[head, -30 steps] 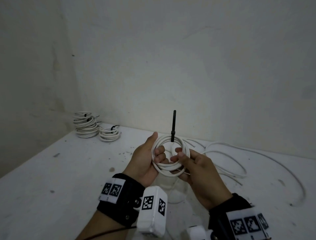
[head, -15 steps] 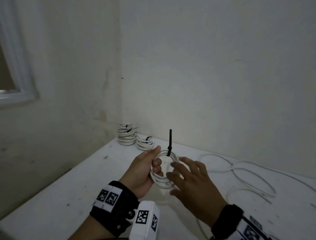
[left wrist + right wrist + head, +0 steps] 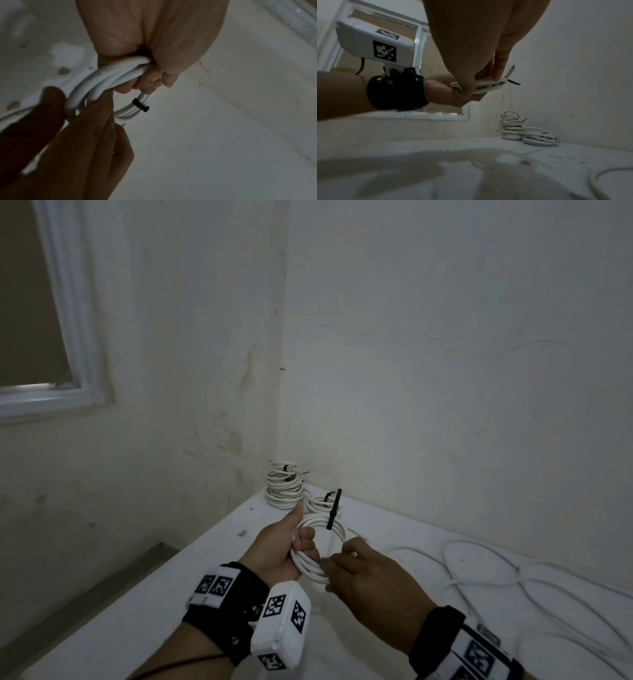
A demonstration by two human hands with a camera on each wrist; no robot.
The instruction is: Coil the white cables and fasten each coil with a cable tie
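My left hand (image 3: 281, 546) is curled round one side of a small round coil of white plastic-sheathed cable (image 3: 320, 546), holding it up above the white bench top (image 3: 102, 628), near its far left corner. My right hand (image 3: 373, 577) pinches the opposite side of the same coil, thumb and fingertips (image 3: 102, 106) closed on the strands. A black plastic cable tie (image 3: 334, 510) already cinches the far side of the coil, its long tail sticking up untrimmed. So I judge this coil to be done apart from setting it down.

In the far left corner of the bench, against the wall, sits a stack of finished white coils (image 3: 284, 489) with black ties, and a lower tied coil (image 3: 539, 137) touches it on the right. I cannot count the coils in the stack.

Still left: loose white cable (image 3: 496, 570) sprawls in wide loops over the right part of the bench, uncoiled and untied. How many separate lengths that is I cannot tell.
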